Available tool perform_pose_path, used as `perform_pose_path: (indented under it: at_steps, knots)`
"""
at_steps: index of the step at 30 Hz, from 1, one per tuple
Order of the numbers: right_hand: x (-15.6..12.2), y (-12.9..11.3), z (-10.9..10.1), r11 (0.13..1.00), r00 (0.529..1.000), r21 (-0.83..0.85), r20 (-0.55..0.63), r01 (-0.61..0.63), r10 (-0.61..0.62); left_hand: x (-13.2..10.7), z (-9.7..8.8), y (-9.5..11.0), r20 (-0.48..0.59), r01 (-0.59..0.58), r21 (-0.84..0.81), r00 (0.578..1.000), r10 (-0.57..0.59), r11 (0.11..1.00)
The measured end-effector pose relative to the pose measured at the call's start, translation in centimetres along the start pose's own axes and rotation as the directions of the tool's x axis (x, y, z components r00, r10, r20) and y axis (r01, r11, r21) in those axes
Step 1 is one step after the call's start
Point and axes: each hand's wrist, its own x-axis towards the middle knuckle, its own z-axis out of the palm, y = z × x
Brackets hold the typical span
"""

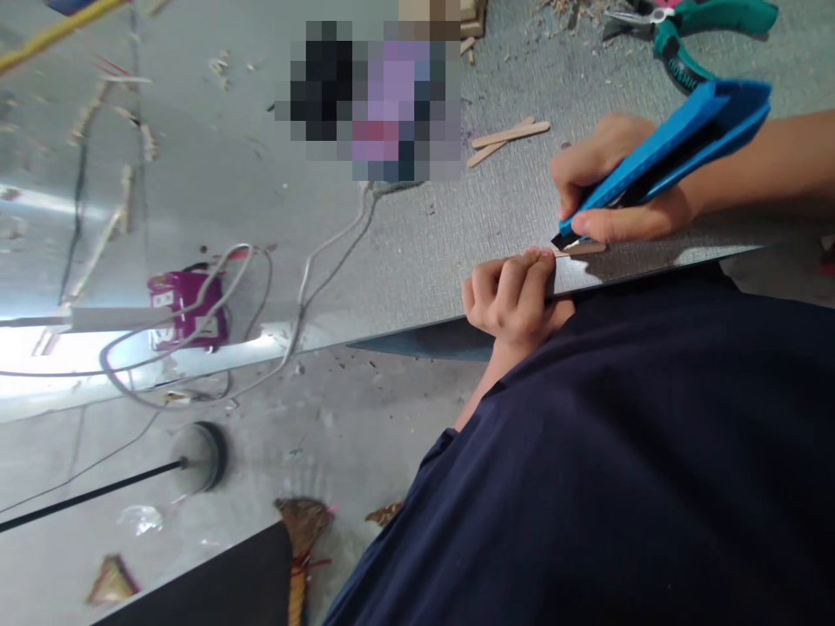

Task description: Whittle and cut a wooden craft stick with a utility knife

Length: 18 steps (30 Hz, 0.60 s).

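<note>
Bench [404, 269]: near edge slants past the person's dark clothing [587, 435]; open surface stretches left of the hands to the white cord [319, 256].
Blue cutter [652, 152]: tilted above the near edge, tip beside the left fingertips; blade contact cannot be told.
Green pliers [724, 16]: well in from that edge.
Right hand [604, 152]: fingers clamped around the cutter.
Left hand [512, 296]: fingers together, clamped over the edge and one stick's end.
Loose sticks [509, 136]: crossed, farther in.
Wooden stick [591, 249]: just inside the near edge.
</note>
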Motion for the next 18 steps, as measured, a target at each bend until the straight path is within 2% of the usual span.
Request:
perform_pose_path:
  at_steps: [6, 14, 16, 18]
  knots:
    - [-1.8, -0.2, 1.3, 0.987, 0.979, -0.104, -0.152, 0.122, -0.137, 0.1, 0.0, -0.3, -0.03, -0.026, -0.044, 0.999, 0.025, 0.999]
    - [-3.0, 0.5, 2.4, 0.978, 0.952, -0.194, -0.274, 0.083, -0.135, -0.2, -0.1, -0.1, 0.022, 0.005, -0.004, 1.0, -0.005, 1.0]
    - [-3.1, 0.5, 2.5, 0.994, 0.964, -0.102, -0.259, 0.032, -0.058, -0.1, -0.2, 0.1, 0.026, 0.01, -0.004, 1.0, -0.009, 1.0]
    - [-3.4, 0.3, 2.3, 0.988, 0.984, 0.137, -0.154, -0.064, 0.085, 0.1, -0.1, 0.1, 0.02, 0.006, -0.011, 1.0, -0.006, 1.0]
